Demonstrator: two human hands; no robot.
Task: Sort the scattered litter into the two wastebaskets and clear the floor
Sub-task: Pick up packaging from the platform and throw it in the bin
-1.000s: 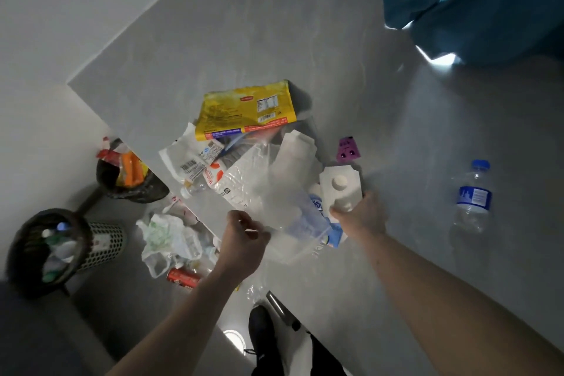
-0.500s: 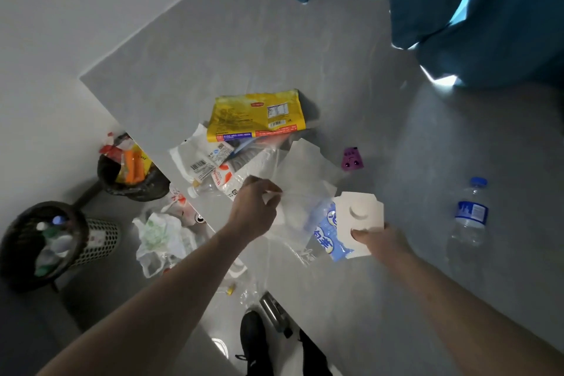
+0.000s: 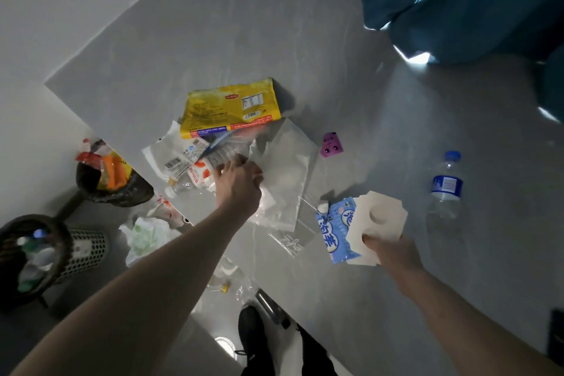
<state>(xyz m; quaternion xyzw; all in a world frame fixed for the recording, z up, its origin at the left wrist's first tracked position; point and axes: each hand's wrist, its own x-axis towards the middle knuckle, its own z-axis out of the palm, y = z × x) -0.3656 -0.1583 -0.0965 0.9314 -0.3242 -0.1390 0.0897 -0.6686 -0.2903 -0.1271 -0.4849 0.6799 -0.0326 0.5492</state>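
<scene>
Two hands work over a grey tabletop strewn with litter, which seems to serve as a sorting surface before the drop to the baskets below. Nearest, the right hand has its grip pinched on a white moulded card insert stacked with a pale blue printed packet (large Chinese characters, too warped to read surely), probably gathered as one load. The left hand reaches farther in, fingers curled onto the clear plastic bag and wrappers, apparently picking up film.

Left, on the floor, stand both wastebaskets: the mesh one holds bottles, the black one holds orange and red wrappers, so the split looks like bottles against packaging. Beyond the hands lie a barcoded white wrapper, a yellow packet with a nutrition panel and barcode (text illegible), and a small purple piece. A blue-labelled water bottle lies well apart on the right.
</scene>
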